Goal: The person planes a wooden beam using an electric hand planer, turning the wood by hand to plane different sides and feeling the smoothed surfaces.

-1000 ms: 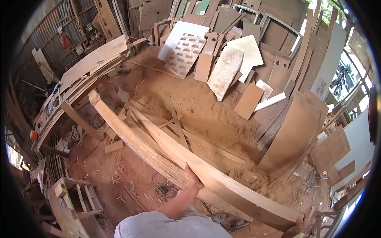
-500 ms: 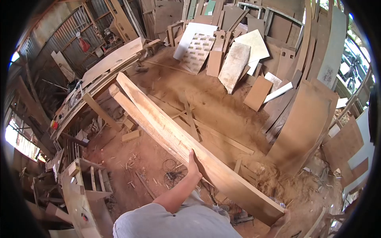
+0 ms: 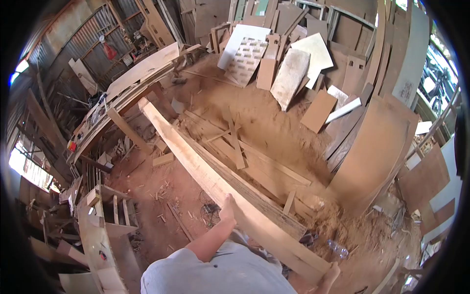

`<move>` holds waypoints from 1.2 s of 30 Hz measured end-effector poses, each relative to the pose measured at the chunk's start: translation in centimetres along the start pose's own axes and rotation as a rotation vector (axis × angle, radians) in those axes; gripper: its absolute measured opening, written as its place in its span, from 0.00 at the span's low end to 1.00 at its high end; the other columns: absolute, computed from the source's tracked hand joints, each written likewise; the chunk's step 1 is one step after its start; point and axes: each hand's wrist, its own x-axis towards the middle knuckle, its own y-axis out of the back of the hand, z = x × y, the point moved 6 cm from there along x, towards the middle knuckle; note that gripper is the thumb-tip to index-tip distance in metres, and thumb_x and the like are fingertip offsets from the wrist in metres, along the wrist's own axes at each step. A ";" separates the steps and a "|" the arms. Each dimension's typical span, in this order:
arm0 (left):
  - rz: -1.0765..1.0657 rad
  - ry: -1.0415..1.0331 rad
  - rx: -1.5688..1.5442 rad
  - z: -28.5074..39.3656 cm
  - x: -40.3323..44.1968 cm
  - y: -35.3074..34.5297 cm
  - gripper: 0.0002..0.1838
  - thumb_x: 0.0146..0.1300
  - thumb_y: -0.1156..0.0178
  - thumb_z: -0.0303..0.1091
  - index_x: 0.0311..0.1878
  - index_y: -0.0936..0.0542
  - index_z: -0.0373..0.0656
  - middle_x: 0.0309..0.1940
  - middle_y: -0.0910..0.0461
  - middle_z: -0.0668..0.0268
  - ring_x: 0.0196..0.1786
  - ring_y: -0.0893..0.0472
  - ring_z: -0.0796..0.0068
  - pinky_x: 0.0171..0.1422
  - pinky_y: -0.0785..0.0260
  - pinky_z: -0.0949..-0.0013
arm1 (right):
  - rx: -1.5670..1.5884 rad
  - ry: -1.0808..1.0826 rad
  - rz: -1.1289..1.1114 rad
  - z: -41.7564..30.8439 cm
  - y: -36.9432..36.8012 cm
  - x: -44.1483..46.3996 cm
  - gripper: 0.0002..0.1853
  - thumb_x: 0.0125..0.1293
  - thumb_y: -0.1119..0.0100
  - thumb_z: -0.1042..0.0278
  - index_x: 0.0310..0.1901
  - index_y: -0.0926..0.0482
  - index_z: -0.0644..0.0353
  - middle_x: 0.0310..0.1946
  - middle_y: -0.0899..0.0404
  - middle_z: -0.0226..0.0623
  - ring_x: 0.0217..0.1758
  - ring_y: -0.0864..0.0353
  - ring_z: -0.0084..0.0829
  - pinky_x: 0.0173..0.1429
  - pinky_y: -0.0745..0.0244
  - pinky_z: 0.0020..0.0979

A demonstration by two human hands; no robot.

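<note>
A long pale wooden plank point(image 3: 205, 176) runs slantwise across the middle of the head view, its far end up and to the left. My left hand point(image 3: 227, 211) grips its near edge about midway, thumb up against the wood and the other fingers hidden. At the lower right my right hand point(image 3: 331, 273) is closed round the plank's near end, partly out of sight behind it. Along the plank's right side shows a second, rougher greyish board point(image 3: 279, 215); whether a hand also holds it is hidden.
A workbench point(image 3: 122, 100) carrying boards stands at the far left. Offcuts and crossed wood strips point(image 3: 235, 142) lie on the dirt floor. Panels, including a white one point(image 3: 313, 59), lean at the back. A brown sheet point(image 3: 374, 152) stands right, and a clear plastic bottle point(image 3: 338, 249) lies near my right hand.
The boards have turned in my hands: the pale plank now lies in front, with a rough greyish face showing behind it. Both hands have shifted slightly left, and the bottle shows more fully.
</note>
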 end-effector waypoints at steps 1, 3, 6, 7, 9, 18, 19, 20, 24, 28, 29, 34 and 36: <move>0.017 -0.012 0.039 0.6 0.0 -0.2 0.56 0.69 0.27 0.72 0.80 0.25 0.27 0.77 0.22 0.53 0.74 0.20 0.57 0.80 0.27 0.54 | 0.026 -0.017 -0.019 -0.8 -0.4 0.1 0.21 0.77 0.45 0.59 0.27 0.19 0.61 0.26 0.21 0.29 0.30 0.25 0.27 0.36 0.28 0.41; 0.039 -0.029 0.123 1.0 0.0 -0.6 0.55 0.71 0.29 0.73 0.79 0.23 0.28 0.77 0.22 0.53 0.73 0.19 0.58 0.77 0.25 0.54 | 0.072 -0.055 -0.042 -1.0 -1.1 1.0 0.20 0.78 0.45 0.58 0.27 0.19 0.61 0.27 0.22 0.29 0.31 0.25 0.26 0.36 0.28 0.41; -0.003 0.039 0.119 1.2 3.0 -0.9 0.53 0.74 0.32 0.73 0.82 0.26 0.31 0.78 0.23 0.52 0.72 0.18 0.55 0.74 0.22 0.51 | 0.240 -0.226 -0.054 -5.3 -3.4 1.1 0.17 0.77 0.48 0.68 0.30 0.22 0.70 0.27 0.19 0.54 0.32 0.21 0.45 0.41 0.27 0.49; -0.051 0.017 0.104 2.0 1.9 -1.9 0.54 0.73 0.32 0.73 0.82 0.27 0.32 0.77 0.22 0.52 0.72 0.18 0.54 0.73 0.21 0.49 | 0.235 -0.252 -0.065 -8.6 -3.5 0.4 0.17 0.77 0.47 0.67 0.31 0.22 0.71 0.29 0.17 0.55 0.32 0.21 0.47 0.42 0.27 0.50; -0.115 -0.013 0.072 3.9 -0.9 -3.6 0.55 0.73 0.32 0.74 0.84 0.29 0.33 0.76 0.22 0.52 0.71 0.17 0.52 0.72 0.20 0.47 | -0.103 0.018 -0.084 -9.5 -3.0 1.4 0.20 0.76 0.45 0.61 0.33 0.18 0.73 0.30 0.16 0.56 0.34 0.20 0.47 0.44 0.28 0.52; 0.004 -0.227 0.647 2.5 5.2 -1.5 0.67 0.68 0.29 0.75 0.85 0.41 0.20 0.81 0.31 0.37 0.81 0.26 0.43 0.86 0.33 0.41 | 0.043 -0.356 -0.154 -12.3 -4.4 2.6 0.23 0.79 0.41 0.53 0.43 0.12 0.70 0.38 0.11 0.57 0.41 0.12 0.51 0.50 0.23 0.51; 0.060 -0.402 0.820 2.7 5.1 -1.6 0.66 0.69 0.28 0.71 0.84 0.42 0.17 0.82 0.34 0.33 0.83 0.30 0.41 0.88 0.38 0.40 | 0.025 -0.340 -0.149 -12.2 -4.8 3.1 0.23 0.79 0.41 0.52 0.43 0.11 0.70 0.38 0.11 0.57 0.42 0.12 0.51 0.51 0.23 0.52; 0.119 -0.583 0.991 2.7 4.9 -1.5 0.65 0.70 0.26 0.67 0.83 0.44 0.15 0.82 0.37 0.29 0.86 0.34 0.38 0.91 0.43 0.39 | 0.008 -0.325 -0.147 -11.7 -5.1 3.2 0.23 0.79 0.40 0.52 0.43 0.11 0.69 0.38 0.11 0.57 0.43 0.11 0.52 0.51 0.23 0.52; -0.046 -1.006 1.448 1.0 -1.0 -4.8 0.62 0.71 0.26 0.59 0.84 0.45 0.14 0.85 0.44 0.25 0.90 0.45 0.32 0.95 0.57 0.36 | -0.235 -0.045 -0.158 -5.1 -9.0 6.0 0.27 0.77 0.48 0.44 0.41 0.09 0.61 0.41 0.11 0.66 0.51 0.12 0.66 0.60 0.22 0.57; -0.561 -1.280 1.668 -4.8 -10.6 -9.3 0.61 0.71 0.28 0.61 0.87 0.45 0.22 0.88 0.47 0.29 0.92 0.50 0.32 0.96 0.61 0.33 | -0.232 -0.199 -0.145 -7.6 -8.0 5.3 0.32 0.75 0.49 0.42 0.42 0.08 0.67 0.45 0.11 0.69 0.55 0.12 0.68 0.66 0.23 0.58; -0.736 -1.352 1.635 -7.0 -12.6 -10.0 0.60 0.71 0.29 0.62 0.88 0.45 0.24 0.88 0.47 0.30 0.93 0.51 0.32 0.96 0.62 0.33 | -0.241 -0.243 -0.125 -7.4 -8.0 5.5 0.33 0.74 0.48 0.42 0.42 0.09 0.69 0.45 0.11 0.70 0.56 0.12 0.68 0.66 0.23 0.58; -1.396 -1.495 1.442 -15.3 -20.6 -14.6 0.57 0.76 0.36 0.65 0.90 0.46 0.31 0.92 0.53 0.36 0.96 0.56 0.39 0.96 0.65 0.35 | -0.154 -0.330 -0.097 -2.9 -11.2 8.4 0.34 0.72 0.46 0.42 0.42 0.09 0.75 0.45 0.10 0.70 0.55 0.10 0.65 0.66 0.21 0.56; -1.385 -1.548 1.377 -16.6 -22.5 -16.9 0.54 0.77 0.40 0.66 0.88 0.40 0.30 0.91 0.46 0.38 0.95 0.51 0.42 0.97 0.62 0.36 | -0.168 -0.298 -0.086 -7.5 -8.5 7.5 0.33 0.72 0.46 0.43 0.42 0.09 0.73 0.44 0.10 0.68 0.54 0.09 0.64 0.65 0.21 0.55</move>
